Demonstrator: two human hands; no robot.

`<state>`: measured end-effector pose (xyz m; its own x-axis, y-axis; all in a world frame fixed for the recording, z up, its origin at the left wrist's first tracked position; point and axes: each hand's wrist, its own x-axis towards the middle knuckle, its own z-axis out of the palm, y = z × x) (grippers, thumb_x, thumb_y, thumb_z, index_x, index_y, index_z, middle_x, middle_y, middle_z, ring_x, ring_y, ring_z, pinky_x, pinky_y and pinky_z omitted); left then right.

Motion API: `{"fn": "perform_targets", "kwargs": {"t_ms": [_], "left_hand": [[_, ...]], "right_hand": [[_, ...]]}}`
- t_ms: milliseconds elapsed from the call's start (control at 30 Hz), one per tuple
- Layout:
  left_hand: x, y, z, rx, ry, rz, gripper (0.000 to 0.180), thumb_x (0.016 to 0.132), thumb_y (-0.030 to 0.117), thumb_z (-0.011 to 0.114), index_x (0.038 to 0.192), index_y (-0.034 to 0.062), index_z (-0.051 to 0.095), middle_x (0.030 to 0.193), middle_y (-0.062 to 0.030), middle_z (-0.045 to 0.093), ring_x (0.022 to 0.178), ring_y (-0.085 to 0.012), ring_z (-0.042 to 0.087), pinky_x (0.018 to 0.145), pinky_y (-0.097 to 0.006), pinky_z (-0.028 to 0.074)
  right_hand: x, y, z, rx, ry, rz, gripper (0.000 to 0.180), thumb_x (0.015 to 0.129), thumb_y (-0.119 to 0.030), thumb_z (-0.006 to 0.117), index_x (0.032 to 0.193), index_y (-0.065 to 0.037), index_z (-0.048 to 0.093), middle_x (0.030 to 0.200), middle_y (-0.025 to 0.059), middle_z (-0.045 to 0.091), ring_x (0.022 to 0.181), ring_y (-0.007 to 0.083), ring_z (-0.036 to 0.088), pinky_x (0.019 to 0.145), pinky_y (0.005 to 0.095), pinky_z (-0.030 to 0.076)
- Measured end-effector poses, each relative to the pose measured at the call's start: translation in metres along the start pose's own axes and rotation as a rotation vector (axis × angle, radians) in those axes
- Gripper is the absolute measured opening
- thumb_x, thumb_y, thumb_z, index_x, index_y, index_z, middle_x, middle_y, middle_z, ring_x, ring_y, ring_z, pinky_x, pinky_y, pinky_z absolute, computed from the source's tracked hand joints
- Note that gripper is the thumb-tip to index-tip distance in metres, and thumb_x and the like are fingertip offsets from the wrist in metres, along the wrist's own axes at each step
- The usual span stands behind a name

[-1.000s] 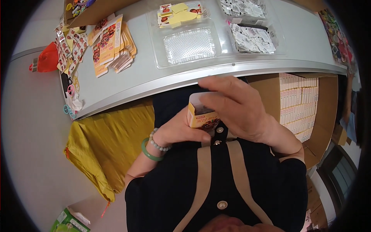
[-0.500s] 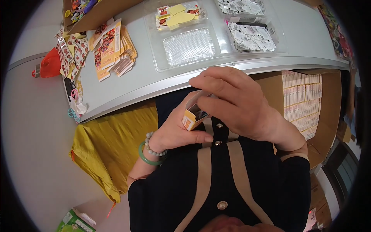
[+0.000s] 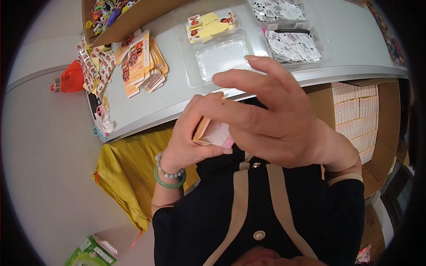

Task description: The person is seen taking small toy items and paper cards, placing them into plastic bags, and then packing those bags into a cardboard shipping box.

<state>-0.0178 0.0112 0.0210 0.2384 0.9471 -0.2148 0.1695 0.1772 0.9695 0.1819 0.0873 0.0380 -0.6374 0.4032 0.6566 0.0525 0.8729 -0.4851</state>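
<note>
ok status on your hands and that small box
Left hand gripping small box, open end showing. Right hand across it, fingers apart, contact unclear. Right hand hiding part of the box.

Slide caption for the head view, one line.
Left hand grips a small open carton, right hand close by; flattened cartons lie on the table.

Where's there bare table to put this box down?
For the small box in your left hand, the widest bare patch of table lies right of the white packets. A smaller patch sits between the flat cartons and the table's front edge, right of the crumpled tissue. The left end is crowded with sticker sheets and a cardboard box of trinkets.
</note>
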Motion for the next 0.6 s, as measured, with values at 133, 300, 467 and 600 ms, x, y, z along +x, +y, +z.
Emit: {"fn": "perform_targets", "kwargs": {"t_ms": [133,300,467,600], "left_hand": [[0.0,-0.003,-0.005,0.065,0.079,0.036,0.082,0.055,0.018,0.085,0.126,0.0042,0.046,0.103,-0.0073,0.052,0.097,-0.0225,0.052,0.086,-0.031,0.041],[-0.002,-0.001,-0.006,0.257,0.162,0.071,0.086,0.056,0.016,0.085,0.129,0.0032,0.042,0.102,-0.0088,0.052,0.091,-0.0222,0.054,0.081,-0.03,0.044],[-0.003,0.001,-0.01,0.247,0.194,0.219,0.083,0.061,0.014,0.082,0.131,0.0012,0.039,0.1,-0.0107,0.052,0.087,-0.023,0.055,0.076,-0.031,0.045],[-0.002,0.029,-0.014,0.995,0.099,0.473,0.078,0.063,0.02,0.079,0.129,0.0001,0.042,0.095,-0.0105,0.055,0.082,-0.0257,0.054,0.074,-0.035,0.043]], "right_hand": [[-0.004,0.005,0.007,-0.05,0.137,-0.01,0.01,0.066,-0.011,0.06,0.066,-0.006,0.051,0.105,0.008,0.063,0.098,0.0296,0.059,0.09,0.0469,0.041],[-0.008,-0.005,0.015,-0.072,0.233,-0.058,0.01,0.067,-0.011,0.06,0.064,-0.007,0.051,0.103,0.0082,0.063,0.096,0.0269,0.06,0.089,0.0454,0.043],[-0.009,-0.005,0.017,-0.031,0.273,-0.068,0.01,0.067,-0.012,0.061,0.064,-0.008,0.052,0.101,0.0072,0.063,0.096,0.0252,0.06,0.089,0.0436,0.043],[-0.013,-0.008,0.021,-0.047,0.327,-0.098,0.008,0.072,-0.012,0.061,0.068,-0.008,0.056,0.099,0.0023,0.063,0.096,0.0176,0.059,0.089,0.0425,0.044]]}}
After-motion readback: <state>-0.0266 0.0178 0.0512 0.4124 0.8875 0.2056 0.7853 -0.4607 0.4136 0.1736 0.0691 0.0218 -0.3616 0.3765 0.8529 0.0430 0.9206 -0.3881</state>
